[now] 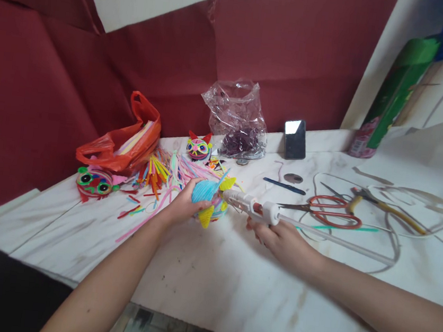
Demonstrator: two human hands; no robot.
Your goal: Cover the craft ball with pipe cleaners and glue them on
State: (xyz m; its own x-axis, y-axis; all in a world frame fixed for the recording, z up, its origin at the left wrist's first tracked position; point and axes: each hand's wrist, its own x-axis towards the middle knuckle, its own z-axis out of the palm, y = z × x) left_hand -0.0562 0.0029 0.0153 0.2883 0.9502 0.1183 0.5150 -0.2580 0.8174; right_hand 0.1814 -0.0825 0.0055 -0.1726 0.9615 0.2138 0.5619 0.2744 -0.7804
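Observation:
My left hand [186, 203] is closed around a round craft figure [205, 191] covered in blue pipe cleaner, with yellow ear-like pieces on it. In my right hand [277, 237] is a white hot glue gun [247, 203], its fingers wrapped round the handle. The gun's nozzle points left and meets the figure's side; whether it touches is too small to tell. A clear glue stick [336, 240] sticks out of the gun's back end. Behind the figure stands a finished-looking pipe-cleaner animal head [198, 146], and another colourful head [95, 182] lies at the left.
Bundled pipe cleaners [157, 172] lie beside a red plastic bag [119, 146]. At the back are a clear bag [242, 126] and a phone [295, 140]. Scissors [336, 211], pliers [396, 210], a dark blue pen-like tool [283, 186] and loose cables lie at the right.

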